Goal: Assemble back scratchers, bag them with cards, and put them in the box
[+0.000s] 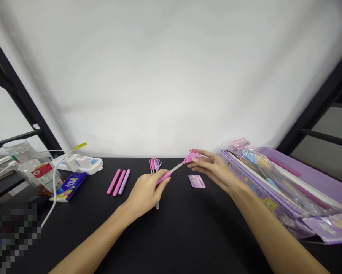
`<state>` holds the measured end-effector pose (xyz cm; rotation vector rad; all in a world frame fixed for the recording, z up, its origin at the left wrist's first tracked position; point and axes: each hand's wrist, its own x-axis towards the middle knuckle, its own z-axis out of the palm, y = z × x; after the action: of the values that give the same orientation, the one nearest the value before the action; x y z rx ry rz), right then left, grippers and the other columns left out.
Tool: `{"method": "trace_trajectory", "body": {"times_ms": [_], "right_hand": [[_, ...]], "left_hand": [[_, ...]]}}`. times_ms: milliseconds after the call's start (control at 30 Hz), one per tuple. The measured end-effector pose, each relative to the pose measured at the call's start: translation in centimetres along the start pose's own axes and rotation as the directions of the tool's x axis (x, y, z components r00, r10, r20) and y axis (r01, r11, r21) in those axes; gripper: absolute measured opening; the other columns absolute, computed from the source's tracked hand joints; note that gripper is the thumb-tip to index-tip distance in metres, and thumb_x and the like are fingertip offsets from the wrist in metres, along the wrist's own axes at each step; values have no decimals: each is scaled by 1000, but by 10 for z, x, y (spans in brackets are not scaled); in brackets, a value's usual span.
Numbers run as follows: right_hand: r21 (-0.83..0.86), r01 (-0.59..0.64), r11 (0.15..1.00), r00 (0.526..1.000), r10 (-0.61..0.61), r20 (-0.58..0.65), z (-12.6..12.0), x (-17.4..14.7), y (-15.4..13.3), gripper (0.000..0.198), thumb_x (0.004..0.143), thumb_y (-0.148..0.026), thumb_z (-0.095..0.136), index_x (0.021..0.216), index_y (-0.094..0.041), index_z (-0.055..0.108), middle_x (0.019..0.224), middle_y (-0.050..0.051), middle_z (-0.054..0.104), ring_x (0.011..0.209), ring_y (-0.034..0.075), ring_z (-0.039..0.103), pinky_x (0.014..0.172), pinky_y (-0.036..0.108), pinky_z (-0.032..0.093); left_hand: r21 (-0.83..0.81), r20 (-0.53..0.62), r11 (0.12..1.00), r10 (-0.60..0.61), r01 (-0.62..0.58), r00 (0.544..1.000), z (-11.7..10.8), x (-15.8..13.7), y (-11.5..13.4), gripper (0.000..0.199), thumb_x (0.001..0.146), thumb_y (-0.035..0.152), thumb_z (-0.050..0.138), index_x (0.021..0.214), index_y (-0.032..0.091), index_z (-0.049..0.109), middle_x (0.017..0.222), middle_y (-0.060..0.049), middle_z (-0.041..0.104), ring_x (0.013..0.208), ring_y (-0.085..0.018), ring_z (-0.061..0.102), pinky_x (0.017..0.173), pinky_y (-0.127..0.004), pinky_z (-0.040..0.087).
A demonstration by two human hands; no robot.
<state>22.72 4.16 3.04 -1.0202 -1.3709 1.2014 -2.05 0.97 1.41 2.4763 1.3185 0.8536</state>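
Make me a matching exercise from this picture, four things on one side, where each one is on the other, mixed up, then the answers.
1. pink-handled scratcher
2. three slim sticks
3. small printed card
4. purple box

A. far right of the picture
B. flat on the black table, just below the right hand
C. gripped by the left hand
D. side by side, left of the left hand

Pairs: 1-C, 2-D, 3-B, 4-A

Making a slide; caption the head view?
Left hand grips a pink handle, right hand at its pink claw, above a black table.
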Motion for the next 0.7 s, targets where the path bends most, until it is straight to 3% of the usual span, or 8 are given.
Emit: {"method": "trace_trajectory", "body": {"times_ms": [67,133,233,300,367,467,567,700], "right_hand": [[-299,34,954,999,-32,9,-15,-1,-2,49,77,-42,77,119,-20,66,95,8,76,90,24,71,82,35,55],[-561,62,825,998,-47,42,-32,-1,-3,44,80,-40,72,118,-21,66,95,8,76,90,25,71,81,36,55],[-882,-117,457,986,-54,-159,-58,-1,2,31,79,-33,68,107,-19,71,92,11,76,88,28,71,77,37,53],[-932,-324,161,944,-11,-331,-71,-1,7,26,74,-32,71,95,-16,74,88,15,75,86,32,70,72,37,51],[-909,-417,-3,906,84,-416,-78,-1,11,27,69,-32,73,90,-14,75,86,19,74,85,34,70,68,38,49],[-894,-443,-67,882,146,-448,-77,-1,10,23,66,-19,70,87,-14,76,84,19,73,83,34,71,64,36,48],[-875,-479,-73,871,88,-484,-74,-4,5,24,64,-12,63,84,-17,76,89,19,74,85,34,71,61,34,46],[-879,-476,26,877,-57,-477,-79,-9,3,11,63,-19,66,71,-20,73,76,17,72,75,34,70,58,36,45]], "left_hand": [[-55,7,998,-38,38,999,2,0,-1,26,100,34,42,116,25,61,70,3,64,60,-15,59,59,-24,38],[-82,16,995,-61,62,998,3,0,-3,29,99,35,43,119,25,61,71,2,65,60,-15,59,60,-25,39],[-102,11,991,-82,82,997,5,0,-4,29,98,36,43,117,24,62,70,2,65,58,-15,58,59,-25,40],[-116,1,990,-86,86,996,6,0,-2,30,98,36,43,118,24,62,69,2,64,58,-15,57,58,-25,40],[-124,-3,989,-81,81,997,7,0,1,30,98,36,43,118,23,62,71,2,65,58,-15,57,58,-25,41],[-115,10,991,-69,70,998,8,-1,3,30,98,35,43,119,24,61,73,1,66,59,-15,58,59,-25,41],[-104,27,992,-72,75,997,8,-1,4,30,98,35,42,119,24,61,73,1,66,59,-15,59,60,-25,42],[-119,22,990,-71,73,997,8,-1,3,30,98,35,42,118,24,62,74,0,67,60,-16,59,61,-25,42]]}}
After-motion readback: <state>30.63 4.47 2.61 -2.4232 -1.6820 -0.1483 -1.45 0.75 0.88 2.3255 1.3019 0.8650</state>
